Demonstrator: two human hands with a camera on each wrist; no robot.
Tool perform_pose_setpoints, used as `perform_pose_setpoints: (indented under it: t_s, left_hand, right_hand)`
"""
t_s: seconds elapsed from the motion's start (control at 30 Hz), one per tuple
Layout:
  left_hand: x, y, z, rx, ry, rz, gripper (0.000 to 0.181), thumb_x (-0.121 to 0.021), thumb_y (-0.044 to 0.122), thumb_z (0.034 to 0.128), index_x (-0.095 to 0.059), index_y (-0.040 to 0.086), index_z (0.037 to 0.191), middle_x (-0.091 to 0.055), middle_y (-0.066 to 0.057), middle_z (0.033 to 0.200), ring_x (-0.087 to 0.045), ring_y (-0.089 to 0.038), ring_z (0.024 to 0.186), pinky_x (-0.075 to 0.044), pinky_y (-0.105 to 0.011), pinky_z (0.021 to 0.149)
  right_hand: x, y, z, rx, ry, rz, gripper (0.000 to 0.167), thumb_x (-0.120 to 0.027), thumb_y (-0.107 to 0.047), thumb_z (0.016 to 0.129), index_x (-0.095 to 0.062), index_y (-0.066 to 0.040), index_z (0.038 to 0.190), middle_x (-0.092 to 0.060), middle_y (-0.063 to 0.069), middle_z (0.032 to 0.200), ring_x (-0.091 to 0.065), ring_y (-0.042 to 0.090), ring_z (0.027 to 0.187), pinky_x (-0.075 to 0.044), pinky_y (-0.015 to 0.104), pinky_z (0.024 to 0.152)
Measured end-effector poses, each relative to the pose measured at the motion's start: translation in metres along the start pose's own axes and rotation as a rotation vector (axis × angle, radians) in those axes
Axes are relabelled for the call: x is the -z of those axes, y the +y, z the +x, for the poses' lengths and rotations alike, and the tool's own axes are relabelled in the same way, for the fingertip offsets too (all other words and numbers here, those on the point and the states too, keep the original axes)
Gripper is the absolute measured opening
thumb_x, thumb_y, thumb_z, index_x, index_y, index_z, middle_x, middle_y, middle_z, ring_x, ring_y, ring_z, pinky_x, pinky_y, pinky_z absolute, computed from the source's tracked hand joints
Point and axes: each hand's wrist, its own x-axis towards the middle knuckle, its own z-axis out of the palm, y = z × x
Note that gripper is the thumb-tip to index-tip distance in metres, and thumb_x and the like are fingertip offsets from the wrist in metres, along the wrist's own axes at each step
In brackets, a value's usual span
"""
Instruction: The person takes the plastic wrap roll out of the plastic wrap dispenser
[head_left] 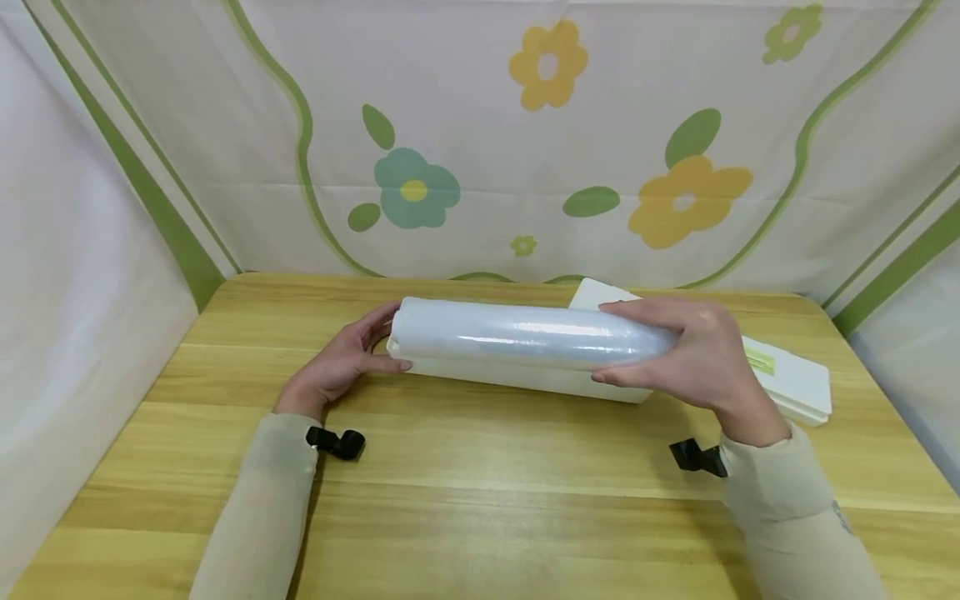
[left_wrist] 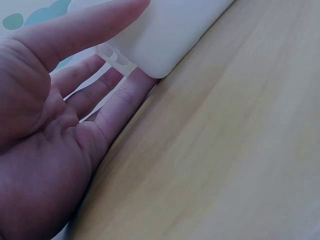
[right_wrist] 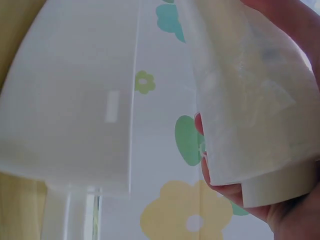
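A roll of plastic wrap [head_left: 517, 329] lies lengthwise above a long white box [head_left: 525, 382] on the table. My right hand [head_left: 693, 350] grips the roll near its right end, with the thumb in front and fingers over the far side. In the right wrist view, a gap separates that end of the roll [right_wrist: 260, 105] from the box [right_wrist: 75, 95]; the roll's core [right_wrist: 280, 185] sticks out. My left hand [head_left: 341, 358] holds the box's left end, thumb on its front face and fingers behind and beneath. At this end the roll sits close over the box; whether they touch, I cannot tell.
Behind my right hand a white plastic piece [head_left: 798, 385] with a yellow-green label [head_left: 760, 360] lies on the wooden table [head_left: 480, 517]. Another white end [head_left: 596, 292] shows behind the roll, perhaps the same piece. A flowered curtain [head_left: 480, 108] hangs along the table's back edge.
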Motion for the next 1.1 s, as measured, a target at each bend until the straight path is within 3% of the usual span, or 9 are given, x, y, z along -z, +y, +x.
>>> perform_pose_setpoints:
  t_s: [0.23, 0.4, 0.47, 0.53, 0.73, 0.97, 1.1]
  left_hand:
    - [0.002, 0.002, 0.001, -0.009, -0.003, 0.011, 0.102, -0.087, 0.003, 0.0875, -0.032, 0.022, 0.171, -0.037, -0.004, 0.173, -0.036, -0.030, 0.156, -0.044, -0.015, 0.108]
    - [0.000, 0.002, 0.001, -0.002, 0.005, 0.020, 0.103, -0.087, 0.003, 0.0871, -0.031, 0.023, 0.171, -0.036, -0.003, 0.174, -0.036, -0.030, 0.157, -0.044, -0.016, 0.108]
    - [-0.001, 0.002, 0.000, 0.005, 0.010, 0.020, 0.104, -0.088, 0.002, 0.0867, -0.031, 0.023, 0.171, -0.036, -0.002, 0.174, -0.037, -0.030, 0.156, -0.044, -0.016, 0.108]
    - [-0.002, 0.001, 0.000, 0.005, 0.009, 0.019, 0.105, -0.088, 0.003, 0.0866, -0.030, 0.023, 0.172, -0.035, -0.003, 0.175, -0.036, -0.030, 0.157, -0.044, -0.015, 0.108]
    - [-0.002, 0.000, -0.001, 0.006, 0.009, 0.022, 0.105, -0.088, 0.003, 0.0865, -0.029, 0.021, 0.172, -0.034, -0.004, 0.175, -0.035, -0.031, 0.157, -0.043, -0.013, 0.107]
    - [-0.001, 0.000, 0.000, -0.002, 0.002, 0.025, 0.104, -0.088, 0.004, 0.0869, -0.030, 0.022, 0.172, -0.035, -0.003, 0.175, -0.035, -0.029, 0.158, -0.042, -0.012, 0.109]
    - [-0.001, 0.000, 0.001, 0.003, 0.006, 0.023, 0.104, -0.088, 0.003, 0.0869, -0.031, 0.024, 0.171, -0.037, -0.001, 0.173, -0.037, -0.028, 0.156, -0.043, -0.013, 0.108]
  right_hand:
    - [0.012, 0.006, -0.015, 0.000, -0.033, 0.000, 0.077, -0.111, -0.034, 0.037, -0.088, -0.025, 0.110, -0.085, -0.001, 0.098, -0.064, -0.022, 0.097, -0.047, 0.005, 0.080]
    - [0.017, 0.013, -0.027, 0.048, 0.011, 0.052, 0.073, -0.106, -0.059, 0.049, -0.089, -0.020, 0.107, -0.085, 0.002, 0.100, -0.065, -0.020, 0.102, -0.047, 0.003, 0.085]
    - [0.019, 0.016, -0.033, 0.060, 0.023, 0.093, 0.072, -0.103, -0.062, 0.054, -0.088, -0.016, 0.107, -0.085, 0.002, 0.101, -0.067, -0.018, 0.104, -0.048, 0.003, 0.086]
    - [0.022, 0.019, -0.039, 0.061, 0.020, 0.127, 0.072, -0.105, -0.058, 0.054, -0.088, -0.013, 0.107, -0.085, 0.002, 0.102, -0.069, -0.015, 0.104, -0.048, 0.003, 0.086]
    - [0.032, 0.028, -0.061, 0.044, -0.005, 0.190, 0.076, -0.112, -0.028, 0.038, -0.087, -0.006, 0.106, -0.085, 0.002, 0.104, -0.071, -0.010, 0.104, -0.050, 0.004, 0.089]
    - [0.042, 0.033, -0.083, 0.005, -0.031, 0.164, 0.079, -0.112, -0.024, 0.032, -0.087, -0.007, 0.105, -0.084, -0.006, 0.109, -0.071, -0.010, 0.109, -0.049, 0.005, 0.093]
    - [0.045, 0.036, -0.092, -0.036, -0.032, 0.137, 0.083, -0.110, -0.014, 0.025, -0.087, -0.009, 0.104, -0.084, -0.006, 0.107, -0.070, -0.012, 0.109, -0.047, 0.005, 0.094]
